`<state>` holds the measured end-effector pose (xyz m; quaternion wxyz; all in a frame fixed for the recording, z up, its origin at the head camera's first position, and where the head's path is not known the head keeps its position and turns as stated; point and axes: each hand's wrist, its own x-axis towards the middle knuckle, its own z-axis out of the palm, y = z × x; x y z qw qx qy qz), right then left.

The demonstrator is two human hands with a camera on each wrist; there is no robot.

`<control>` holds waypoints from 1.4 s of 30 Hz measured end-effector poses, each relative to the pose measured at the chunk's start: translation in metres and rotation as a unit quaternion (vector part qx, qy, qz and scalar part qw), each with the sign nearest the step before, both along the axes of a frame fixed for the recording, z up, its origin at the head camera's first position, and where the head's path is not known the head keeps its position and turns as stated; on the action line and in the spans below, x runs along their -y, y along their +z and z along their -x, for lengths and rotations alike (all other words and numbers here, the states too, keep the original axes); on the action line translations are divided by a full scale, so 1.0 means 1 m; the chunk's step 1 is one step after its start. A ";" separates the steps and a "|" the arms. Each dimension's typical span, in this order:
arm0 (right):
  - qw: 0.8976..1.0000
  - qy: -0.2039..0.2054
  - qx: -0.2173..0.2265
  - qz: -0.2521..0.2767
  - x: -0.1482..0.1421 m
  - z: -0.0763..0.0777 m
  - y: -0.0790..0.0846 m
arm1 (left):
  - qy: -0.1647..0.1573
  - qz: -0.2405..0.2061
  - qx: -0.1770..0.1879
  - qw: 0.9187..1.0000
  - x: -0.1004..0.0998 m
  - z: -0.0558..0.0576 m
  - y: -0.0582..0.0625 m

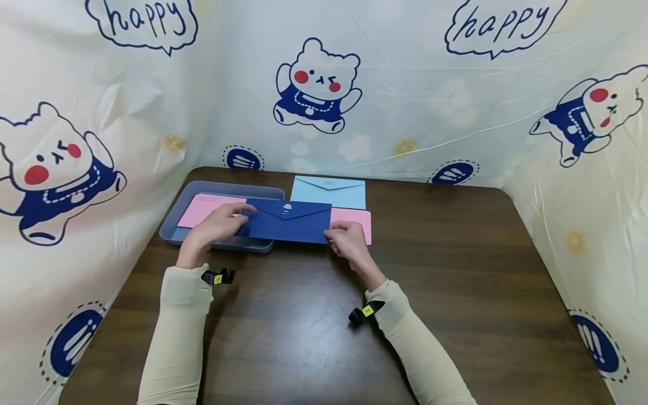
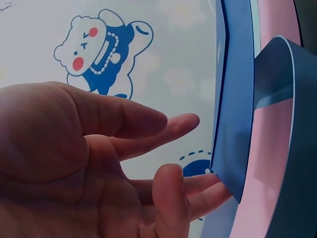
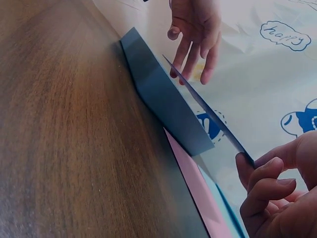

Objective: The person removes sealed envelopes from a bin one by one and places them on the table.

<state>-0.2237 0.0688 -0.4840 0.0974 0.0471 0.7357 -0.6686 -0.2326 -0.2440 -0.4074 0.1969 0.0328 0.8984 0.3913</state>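
Dark blue rectangular envelope (image 1: 286, 224) with a pointed flap and small white emblem: centre of the head view, level across the frame, lifted above the table. Right wrist view shows its far end over the tray wall, apart from it.

Right hand (image 1: 349, 242), centre right: thumb and fingertips pinch the envelope's lower right corner. Left hand (image 1: 217, 225), left of centre: fingers loosely extended, thumb clear of the envelope; in the left wrist view two fingertips reach its lower end. Firmness of that contact cannot be told.

Shallow blue-grey rounded-corner tray (image 1: 243, 188), left of centre, on a dark brown wood-grain table (image 1: 430, 270). Inside it: flat pink rectangular paper item (image 1: 207, 208), partly covered by the left hand.

Upper centre, behind the dark blue envelope: light blue paper envelope (image 1: 328, 188), flap toward the camera. Just below it at right: second pink flat piece (image 1: 360, 218), rounded corners, partly hidden.
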 end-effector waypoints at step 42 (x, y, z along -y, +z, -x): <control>1.000 -0.005 0.002 0.014 -0.036 0.004 -0.003 | -0.040 -0.040 -0.013 0.998 -0.014 -0.001 -0.001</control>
